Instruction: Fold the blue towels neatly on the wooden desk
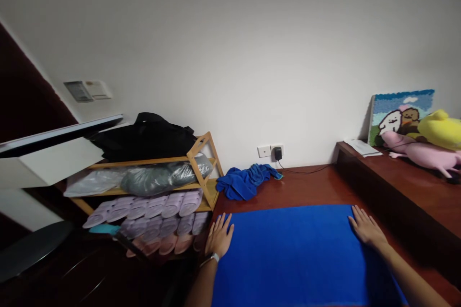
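Blue cloth lies spread flat on the reddish-brown tabletop, its near part running down to the bottom of the view. The left hand rests palm down at its far left corner, fingers extended and a little apart; the right hand lies likewise at the far right corner. Both hands are opened out flat, with nothing gripped. Just beyond the left corner sits a crumpled blue cloth. Behind, a black plug is in a wall socket, its cord trailing right. Leftward stands a wooden rack with lilac slippers and a black bag on top. On the raised ledge at right, a pink plush toy and a yellow one lie before a dog picture.
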### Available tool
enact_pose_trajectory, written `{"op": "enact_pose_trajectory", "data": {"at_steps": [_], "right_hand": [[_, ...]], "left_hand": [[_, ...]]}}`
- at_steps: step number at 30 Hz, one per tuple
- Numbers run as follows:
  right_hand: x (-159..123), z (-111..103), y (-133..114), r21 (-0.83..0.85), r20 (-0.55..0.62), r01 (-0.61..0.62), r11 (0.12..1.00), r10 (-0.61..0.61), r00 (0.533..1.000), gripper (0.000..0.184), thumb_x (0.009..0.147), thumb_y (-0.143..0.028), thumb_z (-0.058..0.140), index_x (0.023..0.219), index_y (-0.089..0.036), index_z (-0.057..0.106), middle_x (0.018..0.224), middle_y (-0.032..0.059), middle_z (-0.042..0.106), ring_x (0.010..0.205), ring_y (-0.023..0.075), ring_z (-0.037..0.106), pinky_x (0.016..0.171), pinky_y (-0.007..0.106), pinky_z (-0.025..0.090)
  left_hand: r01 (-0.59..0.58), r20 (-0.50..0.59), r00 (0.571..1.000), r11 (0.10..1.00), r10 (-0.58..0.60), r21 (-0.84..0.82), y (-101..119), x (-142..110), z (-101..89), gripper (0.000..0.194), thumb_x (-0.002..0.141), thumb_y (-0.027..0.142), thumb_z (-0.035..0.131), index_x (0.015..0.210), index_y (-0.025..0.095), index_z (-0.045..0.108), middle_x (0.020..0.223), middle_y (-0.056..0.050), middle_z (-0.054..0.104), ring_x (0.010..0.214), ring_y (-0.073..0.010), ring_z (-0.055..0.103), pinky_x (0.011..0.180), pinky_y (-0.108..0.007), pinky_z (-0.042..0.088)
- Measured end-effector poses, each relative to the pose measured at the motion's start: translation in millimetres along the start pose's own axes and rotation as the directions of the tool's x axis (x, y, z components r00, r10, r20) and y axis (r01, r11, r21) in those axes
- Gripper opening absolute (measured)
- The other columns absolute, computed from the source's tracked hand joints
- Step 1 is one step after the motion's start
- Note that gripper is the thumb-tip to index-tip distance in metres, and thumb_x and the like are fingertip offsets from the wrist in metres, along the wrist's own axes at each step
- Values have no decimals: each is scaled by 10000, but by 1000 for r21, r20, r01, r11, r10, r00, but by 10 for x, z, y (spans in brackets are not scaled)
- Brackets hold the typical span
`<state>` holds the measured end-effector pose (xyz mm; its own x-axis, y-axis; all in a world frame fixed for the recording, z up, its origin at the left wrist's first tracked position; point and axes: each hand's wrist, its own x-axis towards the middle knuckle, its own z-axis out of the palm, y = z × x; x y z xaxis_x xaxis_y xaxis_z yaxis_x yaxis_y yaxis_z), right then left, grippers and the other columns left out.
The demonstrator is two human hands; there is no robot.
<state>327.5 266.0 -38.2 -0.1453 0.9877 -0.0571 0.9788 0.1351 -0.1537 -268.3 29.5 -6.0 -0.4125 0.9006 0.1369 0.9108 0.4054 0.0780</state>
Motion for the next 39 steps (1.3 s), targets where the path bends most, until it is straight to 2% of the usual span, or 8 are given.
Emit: {"op": "enact_pose_trajectory", "data": {"at_steps": [7, 13, 16, 20, 27, 31, 35, 39], "right_hand": [[-249, -477, -949, 66, -66, 60, 996, -55, 996, 741, 976, -441, 251, 1582, -84, 482, 1656, 189, 441, 1576, 404, 312, 1293, 590, 202], [-825, 21, -2859, 151, -91, 512, 845, -504, 859, 719, 1059, -532, 220, 1661, -157, 337, 1724, 80, 301, 1611, 253, 256, 1321, 463, 196], [-975, 197, -3325, 226, -32, 600, 768, -610, 792, 730, 1065, -568, 199, 1675, -178, 293, 1731, 91, 259, 1619, 269, 223, 1319, 510, 189], [-801, 162, -2936, 183, 47, 505, 843, -521, 852, 756, 1052, -563, 219, 1672, -135, 284, 1735, 108, 248, 1625, 263, 193, 1327, 500, 157], [-171, 74, -772, 4, -5, 159, 987, -159, 987, 758, 1015, -495, 204, 1659, -114, 329, 1728, 108, 292, 1611, 266, 240, 1314, 493, 209], [-30, 91, 29, -36, -13, 54, 998, -55, 998, 768, 1000, -478, 171, 1659, -116, 330, 1730, 96, 282, 1606, 256, 241, 1301, 495, 245], [-53, 85, 90, -15, -39, 4, 1000, -4, 999, 774, 1002, -481, 154, 1654, -107, 342, 1724, 108, 289, 1597, 271, 269, 1297, 512, 259], [-279, 34, -395, 28, -120, 57, 998, -53, 991, 761, 1007, -459, 187, 1622, -63, 399, 1702, 144, 337, 1596, 306, 269, 1308, 527, 236]], "left_hand": [[-1, -7, 1000, 1000, 1, -20, 10, -7, 16, 574, 1075, 430, 355, 1618, 265, 438, 1722, -71, 368, 1594, -260, 330, 1304, -498, 254], [-16, -34, 999, 999, 15, -36, 1, 4, 62, 575, 1068, 433, 356, 1609, 266, 456, 1715, -73, 384, 1588, -268, 344, 1294, -501, 266], [-17, -41, 999, 1000, 16, -24, -9, 4, 80, 576, 1072, 438, 339, 1610, 269, 454, 1711, -71, 395, 1587, -265, 346, 1288, -500, 275], [-16, -28, 999, 1000, 16, -9, -14, -2, 72, 581, 1074, 444, 336, 1618, 267, 440, 1717, -68, 382, 1590, -256, 339, 1293, -485, 268], [-7, -28, 1000, 1000, 7, -24, -19, 16, 75, 579, 1075, 463, 342, 1616, 282, 443, 1720, -59, 376, 1589, -259, 342, 1298, -491, 251], [1, -8, 1000, 1000, -1, -11, -40, 29, 108, 582, 1075, 462, 334, 1624, 291, 425, 1729, -51, 356, 1597, -259, 321, 1299, -500, 243], [-1, 35, 999, 999, 3, -37, -72, 67, 109, 594, 1074, 484, 331, 1630, 290, 411, 1736, -63, 334, 1606, -267, 300, 1300, -516, 232], [28, 89, 996, 991, -17, -130, -147, 162, -32, 591, 1080, 481, 308, 1629, 289, 410, 1714, -80, 380, 1592, -259, 333, 1269, -510, 306]]}}
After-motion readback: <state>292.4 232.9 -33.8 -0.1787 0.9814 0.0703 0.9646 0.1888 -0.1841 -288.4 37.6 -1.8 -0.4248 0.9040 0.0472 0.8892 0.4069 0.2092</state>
